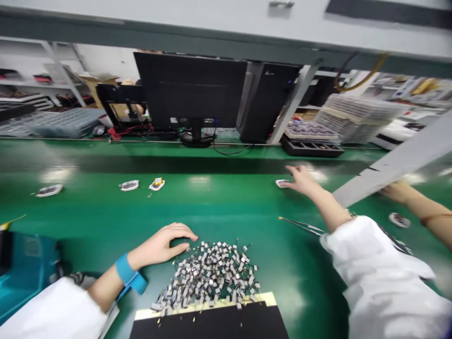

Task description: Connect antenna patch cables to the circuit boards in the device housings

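My left hand (165, 242), with a blue wrist strap (129, 273), rests at the upper left edge of a heap of small silvery parts with thin leads (212, 273). Its thumb and fingers are apart, with nothing visible between them. Farther out, my right hand (300, 181) reaches over a small white-rimmed piece (281, 183). The forefinger is stretched out and the thumb is low beside the piece; whether they touch is unclear. Below my right forearm lie metal tweezers (303, 226) with a yellowish tip.
More white-rimmed pieces, left (49, 190), middle (130, 185) and one with a yellow part (157, 183), lie along the green surface. A black sheet (208, 325) is under the heap's near edge. A teal bin (31, 268) stands left. A slanted post (395, 160) separates a co-worker's hand (395, 192).
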Demonstrator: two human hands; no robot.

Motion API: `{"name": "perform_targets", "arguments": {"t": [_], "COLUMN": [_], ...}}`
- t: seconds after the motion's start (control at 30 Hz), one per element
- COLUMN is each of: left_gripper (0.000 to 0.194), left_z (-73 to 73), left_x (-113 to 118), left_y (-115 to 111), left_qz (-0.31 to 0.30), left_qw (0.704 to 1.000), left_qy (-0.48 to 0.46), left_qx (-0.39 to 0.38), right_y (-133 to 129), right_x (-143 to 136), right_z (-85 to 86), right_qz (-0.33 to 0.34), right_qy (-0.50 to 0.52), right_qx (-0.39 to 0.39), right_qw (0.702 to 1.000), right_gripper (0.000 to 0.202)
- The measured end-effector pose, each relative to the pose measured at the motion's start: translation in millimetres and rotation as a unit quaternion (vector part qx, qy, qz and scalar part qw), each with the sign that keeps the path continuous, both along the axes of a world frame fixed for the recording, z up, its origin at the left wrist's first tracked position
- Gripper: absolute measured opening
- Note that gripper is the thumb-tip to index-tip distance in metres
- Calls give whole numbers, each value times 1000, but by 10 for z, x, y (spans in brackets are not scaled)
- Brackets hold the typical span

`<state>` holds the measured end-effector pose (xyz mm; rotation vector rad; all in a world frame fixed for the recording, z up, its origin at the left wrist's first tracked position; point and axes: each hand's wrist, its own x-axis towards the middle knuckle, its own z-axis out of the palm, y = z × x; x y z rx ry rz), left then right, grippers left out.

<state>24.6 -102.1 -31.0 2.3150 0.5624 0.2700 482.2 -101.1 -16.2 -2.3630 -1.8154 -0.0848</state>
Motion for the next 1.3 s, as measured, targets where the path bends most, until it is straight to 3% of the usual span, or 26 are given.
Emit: {"name": "perform_targets", "arguments": {"t": [0.07,0.13,0.23,0.33,0.57,1.07,1.2,1.3], "left_gripper": [24,25,25,24,27,27,27,27], "left_z": [14,18,13,9,-39,-49,-47,-109], "left_x": [-10,-21,-28,-22,-38,-34,-49,-76], "left_y": [-5,-9,-12,-9,1,14,22,54], "left_qz": [3,5,6,3,6,20,19,13], "left_qw": [1000,1000,1000,1000,998,995,993,992], "left_qy": [-4,-3,2,9,56,36,48,42], "left_qx": [-13,-20,-16,-5,42,90,102,122], "right_y": [-48,-150,-335,-457,-522,-539,-518,-526], "right_x": [-304,-666,-1143,-1389,-1469,-1484,-1506,-1476], "right_z": [-19,-81,-216,-324,-353,-369,-386,-366], "right_qz": [-17,-4,48,74,87,92,95,79], "right_qy": [-31,-47,-29,12,72,67,49,26], "right_qx": [77,113,93,76,62,83,128,167], "right_qw": [996,992,994,994,992,990,986,982], "right_gripper": [86,83,76,72,72,76,75,55]}}
